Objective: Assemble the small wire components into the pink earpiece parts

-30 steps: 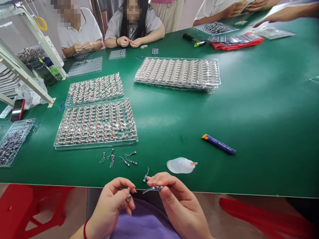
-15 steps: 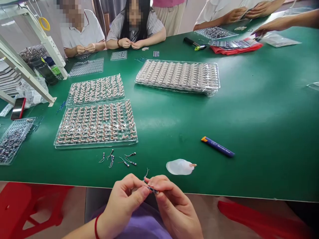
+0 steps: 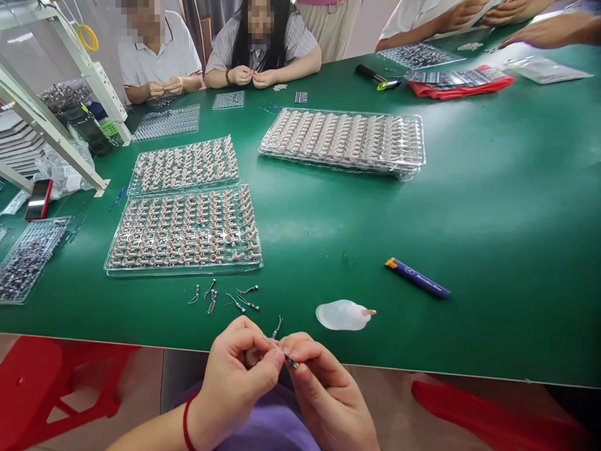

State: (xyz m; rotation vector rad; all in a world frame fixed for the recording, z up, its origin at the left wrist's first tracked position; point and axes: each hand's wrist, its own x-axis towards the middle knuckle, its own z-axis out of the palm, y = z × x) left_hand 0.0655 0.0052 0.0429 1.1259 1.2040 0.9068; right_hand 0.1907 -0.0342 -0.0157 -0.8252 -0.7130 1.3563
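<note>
My left hand [image 3: 239, 369] and my right hand [image 3: 323, 388] meet at the table's front edge. Between their fingertips is a small dark circuit board with thin wires [image 3: 291, 361]; the right thumb and fingers pinch its lower end, and the left fingers close around its wire side. A like wired board [image 3: 277, 329] lies on the table just beyond my fingertips. Several more wired boards [image 3: 240, 305] are scattered to the left. A white squeeze bottle [image 3: 344, 315] with a brownish tip lies on its side, right of my hands.
A clear tray of pinkish-beige parts [image 3: 183, 269] stands front left, another [image 3: 188, 166] behind it, and stacked trays [image 3: 342, 144] farther back. A blue utility knife [image 3: 417, 279] lies to the right. A phone [image 3: 39, 200] rests at left by a metal frame [image 3: 89, 88]. Co-workers sit opposite.
The view has shifted slightly. My fingers have moved a little around the small board, which now tilts more steeply. At the far right, a co-worker's hand has moved.
</note>
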